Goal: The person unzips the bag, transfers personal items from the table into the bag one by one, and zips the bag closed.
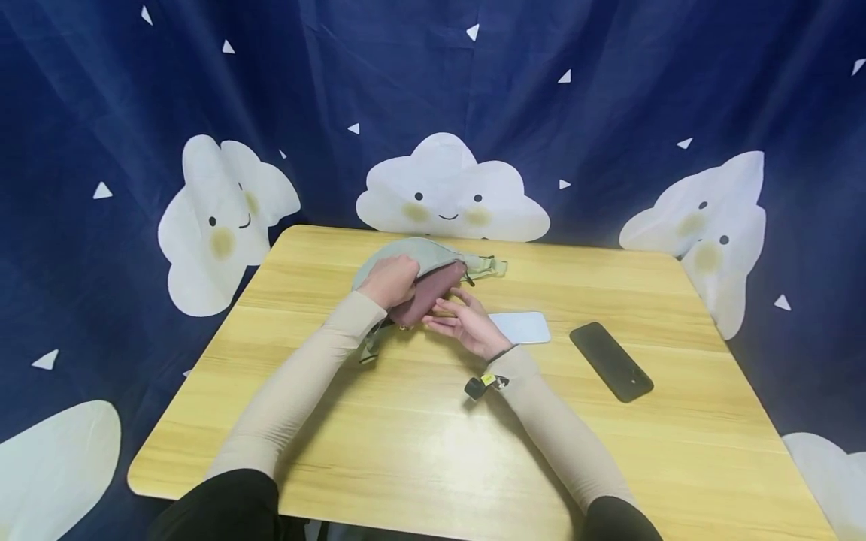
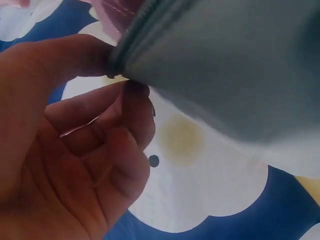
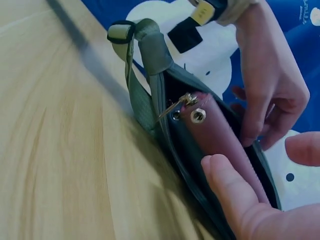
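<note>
A pale green waist bag [image 1: 413,247] with a strap lies toward the back of the table, its zipped mouth spread apart. Inside sits a mauve-pink purse [image 3: 220,132] with metal rings at one end, partly sticking out of the opening. My left hand [image 1: 389,281] pinches the bag's edge; in the left wrist view, thumb and forefinger grip the zipped rim of the bag [image 2: 225,75]. My right hand [image 1: 473,328] is at the purse's near side. Its extended fingers [image 3: 227,187] touch the purse, with the thumb held apart. The purse's lower part is hidden inside the bag.
A white phone-like slab [image 1: 524,327] lies just right of my right hand, partly behind it. Farther right is a black phone [image 1: 611,362]. The wooden table [image 1: 406,451] ends at a blue curtain [image 1: 325,68] printed with clouds.
</note>
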Demonstrator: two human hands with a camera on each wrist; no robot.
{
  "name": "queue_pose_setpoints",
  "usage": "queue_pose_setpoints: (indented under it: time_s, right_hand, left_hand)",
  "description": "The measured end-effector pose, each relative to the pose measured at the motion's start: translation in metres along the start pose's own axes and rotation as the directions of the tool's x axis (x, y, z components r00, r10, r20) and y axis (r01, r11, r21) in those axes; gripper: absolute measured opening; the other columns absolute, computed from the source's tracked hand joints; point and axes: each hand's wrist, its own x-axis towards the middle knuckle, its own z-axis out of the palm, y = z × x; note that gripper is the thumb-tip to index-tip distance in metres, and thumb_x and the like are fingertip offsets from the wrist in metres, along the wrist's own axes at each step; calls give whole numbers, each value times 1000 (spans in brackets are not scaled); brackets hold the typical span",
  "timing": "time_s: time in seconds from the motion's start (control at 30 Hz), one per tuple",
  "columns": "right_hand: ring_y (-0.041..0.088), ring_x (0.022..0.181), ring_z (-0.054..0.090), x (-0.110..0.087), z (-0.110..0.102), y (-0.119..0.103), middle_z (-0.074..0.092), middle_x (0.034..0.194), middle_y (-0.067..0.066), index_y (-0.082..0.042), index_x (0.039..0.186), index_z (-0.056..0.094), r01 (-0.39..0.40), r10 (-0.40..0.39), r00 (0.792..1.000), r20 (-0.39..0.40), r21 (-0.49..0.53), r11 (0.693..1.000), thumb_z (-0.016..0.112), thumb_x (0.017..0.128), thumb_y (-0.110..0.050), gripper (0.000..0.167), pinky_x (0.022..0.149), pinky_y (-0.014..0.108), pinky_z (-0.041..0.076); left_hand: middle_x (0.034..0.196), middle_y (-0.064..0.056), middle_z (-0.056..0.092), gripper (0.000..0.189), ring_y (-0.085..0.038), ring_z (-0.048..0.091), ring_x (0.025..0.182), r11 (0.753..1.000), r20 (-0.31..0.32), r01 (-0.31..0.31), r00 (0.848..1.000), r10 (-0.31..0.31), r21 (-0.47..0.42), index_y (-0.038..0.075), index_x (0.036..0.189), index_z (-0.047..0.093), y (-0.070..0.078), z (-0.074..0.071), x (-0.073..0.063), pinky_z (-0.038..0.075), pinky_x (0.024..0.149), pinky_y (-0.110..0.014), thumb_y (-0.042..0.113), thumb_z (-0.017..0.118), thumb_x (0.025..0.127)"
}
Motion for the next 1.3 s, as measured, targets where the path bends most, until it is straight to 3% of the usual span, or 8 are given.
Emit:
queue_pose_setpoints:
  time_s: [0.23,0.5,0.7,0.9,1.1,1.3]
  right_hand:
    - [23,93,77,-3,4,0,52,127,20,-11,164,10,-21,22,1000,-19,47,999,53,104,-6,74,108,41,51]
    - [42,126,64,-5,8,-1,42,143,28,-11,166,4,-4,6,1000,-19,97,995,50,104,-3,77,106,36,53]
    - [32,110,73,-3,9,-1,35,149,30,-12,166,3,4,-5,1000,12,121,993,51,104,-5,79,104,33,54]
    - [44,129,62,-2,8,1,37,147,29,-11,166,2,5,-6,1000,13,102,995,51,103,-6,79,105,36,53]
    - [29,102,74,-2,7,4,48,131,23,-9,165,5,13,-12,1000,-14,80,997,50,103,-5,77,109,40,51]
    - [25,98,74,-1,6,5,43,138,27,-10,166,5,13,-12,1000,-16,79,997,51,103,-5,77,103,36,56]
  left_hand:
    - [89,-18,75,8,-33,71,75,1000,5,-30,1000,30,-5,-1,87,71,5,-2,-9,60,70,-47,-1,63,88]
    - [81,-14,74,7,-28,68,69,991,-11,-117,993,116,-58,1,81,69,8,-2,-8,58,68,-44,-2,65,86]
    - [74,-12,71,10,-23,60,62,991,-9,-97,995,97,-89,3,76,67,8,0,-6,56,65,-42,-1,66,85]
    - [82,-13,73,6,-25,64,66,996,5,-17,1000,18,-84,2,85,70,13,1,7,57,64,-41,2,65,88]
    - [96,-15,75,10,-28,69,80,998,49,17,999,-14,-60,3,95,72,21,5,29,59,72,-43,4,62,94]
    - [100,-15,75,14,-28,70,87,998,58,20,998,-16,-53,4,100,73,24,10,43,60,78,-44,4,59,97]
